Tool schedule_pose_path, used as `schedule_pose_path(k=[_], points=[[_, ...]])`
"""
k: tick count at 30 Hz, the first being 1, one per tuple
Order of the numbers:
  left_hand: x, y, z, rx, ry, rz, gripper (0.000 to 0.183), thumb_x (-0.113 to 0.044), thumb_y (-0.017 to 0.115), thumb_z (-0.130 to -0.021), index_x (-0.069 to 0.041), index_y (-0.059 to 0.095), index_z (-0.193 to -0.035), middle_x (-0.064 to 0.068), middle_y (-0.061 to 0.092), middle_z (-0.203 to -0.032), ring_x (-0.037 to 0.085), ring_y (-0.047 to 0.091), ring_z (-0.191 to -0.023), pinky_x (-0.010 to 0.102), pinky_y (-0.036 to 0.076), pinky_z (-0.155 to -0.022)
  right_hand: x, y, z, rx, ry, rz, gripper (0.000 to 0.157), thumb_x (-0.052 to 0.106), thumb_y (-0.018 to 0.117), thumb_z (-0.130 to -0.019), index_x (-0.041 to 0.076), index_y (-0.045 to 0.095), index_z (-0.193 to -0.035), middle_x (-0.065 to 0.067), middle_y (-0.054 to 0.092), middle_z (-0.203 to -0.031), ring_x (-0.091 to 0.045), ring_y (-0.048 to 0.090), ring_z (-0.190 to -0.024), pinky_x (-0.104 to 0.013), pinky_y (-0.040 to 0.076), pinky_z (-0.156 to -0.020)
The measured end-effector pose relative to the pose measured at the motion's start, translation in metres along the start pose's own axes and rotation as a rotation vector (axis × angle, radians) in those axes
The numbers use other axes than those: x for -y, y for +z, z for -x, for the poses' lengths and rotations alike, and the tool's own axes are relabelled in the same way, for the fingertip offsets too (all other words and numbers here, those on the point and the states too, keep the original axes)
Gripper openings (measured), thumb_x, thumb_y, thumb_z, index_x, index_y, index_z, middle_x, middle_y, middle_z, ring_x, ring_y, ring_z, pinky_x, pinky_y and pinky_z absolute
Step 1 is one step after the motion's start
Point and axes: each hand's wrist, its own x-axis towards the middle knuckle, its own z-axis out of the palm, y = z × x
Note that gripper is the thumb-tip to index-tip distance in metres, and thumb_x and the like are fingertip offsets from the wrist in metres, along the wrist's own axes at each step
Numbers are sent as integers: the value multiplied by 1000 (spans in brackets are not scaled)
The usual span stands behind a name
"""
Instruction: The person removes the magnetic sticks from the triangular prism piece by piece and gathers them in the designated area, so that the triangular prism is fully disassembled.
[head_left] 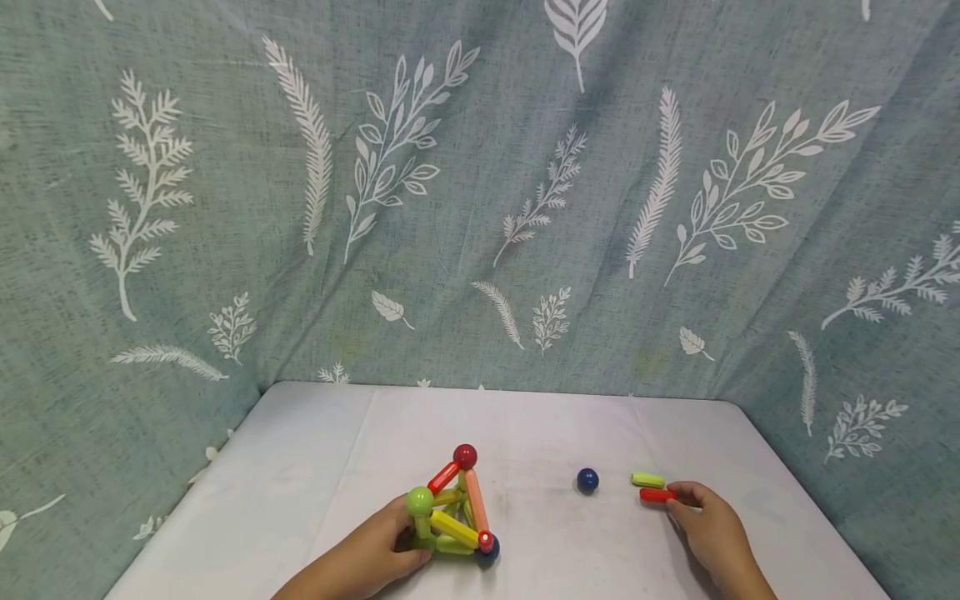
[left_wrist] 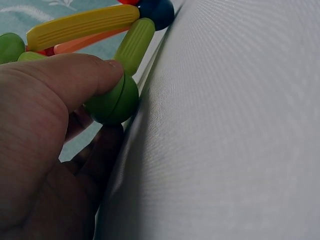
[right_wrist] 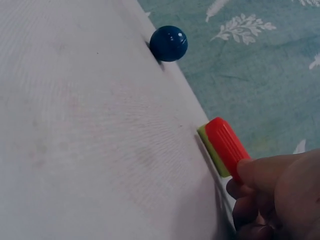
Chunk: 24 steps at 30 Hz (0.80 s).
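Note:
My left hand [head_left: 381, 543] grips the near left corner of a frame built from coloured rods and balls. In the left wrist view its thumb and fingers pinch a green ball [left_wrist: 116, 102] low by the table. The frame has a light green ball [head_left: 420, 501], a red ball [head_left: 465, 456], a dark blue ball [head_left: 487, 552] and rods such as a yellow rod [head_left: 454, 529] and an orange rod [head_left: 476, 500]. At the right, my right hand [head_left: 708, 525] pinches a short red rod [right_wrist: 227, 145] by one end. Just behind that lies a light green rod [head_left: 648, 480].
A loose dark blue ball [head_left: 588, 480] sits on the white table [head_left: 555, 542], between the frame and the green rod. Leaf-patterned green cloth [head_left: 465, 208] rises behind the table and along both sides.

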Motion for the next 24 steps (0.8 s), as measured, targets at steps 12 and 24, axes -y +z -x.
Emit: schedule_pose_path(k=[12,24], points=[[-1,-1,2,-14,19,-10,52,-33,81,-91,-22,58,-136,-5,62,-132,21,61,-126,62,47,-108,-3,5,-3,-26,-8,13,37,18,69,-101,4,63,-135,-25,60,-135,-46,50,-129,-64,48,-98],[-1,-1,4,-19,44,-19,50,-33,81,-91,-23,58,-134,-5,62,-130,23,61,-126,60,48,-108,1,12,-4,-112,-10,76,39,16,70,-100,3,63,-136,-25,64,-131,-46,55,-123,-61,52,-96]])
